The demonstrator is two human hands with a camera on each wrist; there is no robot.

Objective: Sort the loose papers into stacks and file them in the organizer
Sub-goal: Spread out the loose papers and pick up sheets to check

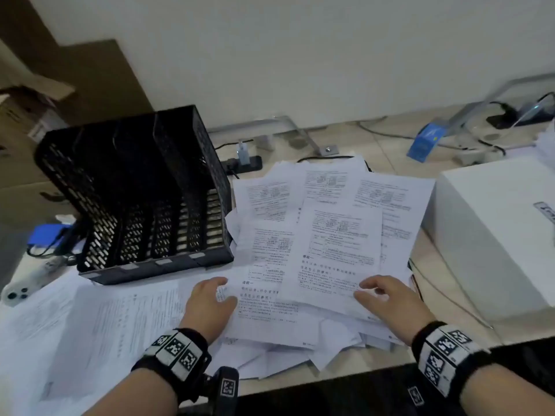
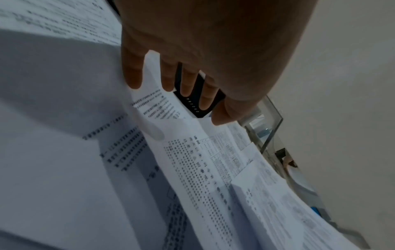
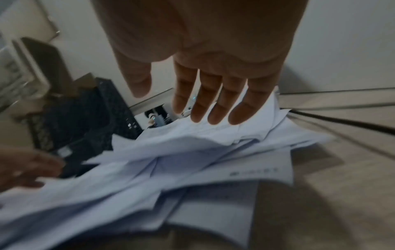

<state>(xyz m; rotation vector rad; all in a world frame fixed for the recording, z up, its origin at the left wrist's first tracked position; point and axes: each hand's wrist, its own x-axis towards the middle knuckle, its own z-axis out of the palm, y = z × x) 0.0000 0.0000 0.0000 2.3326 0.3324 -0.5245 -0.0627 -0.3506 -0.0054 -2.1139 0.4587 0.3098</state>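
Papers [image 1: 315,250] lay in a loose overlapping heap across the middle of the desk [image 1: 435,265], printed in dense Chinese text too small and blurred to read. The black perforated organizer [image 1: 135,199] stood to the left of the heap, touching its left edge, its slots showing no sheets. The left hand [image 1: 210,304] rested at the near left edge of the heap, thumb and fingers pinching the margin of one sheet. The right hand [image 1: 387,298] rested on the near right part of the heap, fingers loosely curved over the top sheet; whether it gripped could not be told from this view. A second spread of sheets [image 1: 75,325] lay near left. A white phone [image 1: 21,291] lay at the far left edge of it. A white box [image 1: 495,235] stood to the right, its label cut off and illegible. A blue carton [image 1: 425,142] lay far right on the floor.

Left wrist view: the left hand [image 2: 192,59] held a sheet between thumb and fingers [image 2: 132,74], the sheet's edge passing up between them. Printed characters on the papers [image 2: 192,169] were blurred beyond reading. A corner of the organizer [image 2: 196,108] showed beyond the fingers.

Right wrist view: the right hand [image 3: 203,67] was spread with straight fingers [image 3: 215,110] above the papers [image 3: 192,160], gripping nothing. The organizer [image 3: 85,118] stood left of the heap. The left hand [image 3: 25,169] appeared blurred at the left edge. A small printed mark on one sheet was unreadable.
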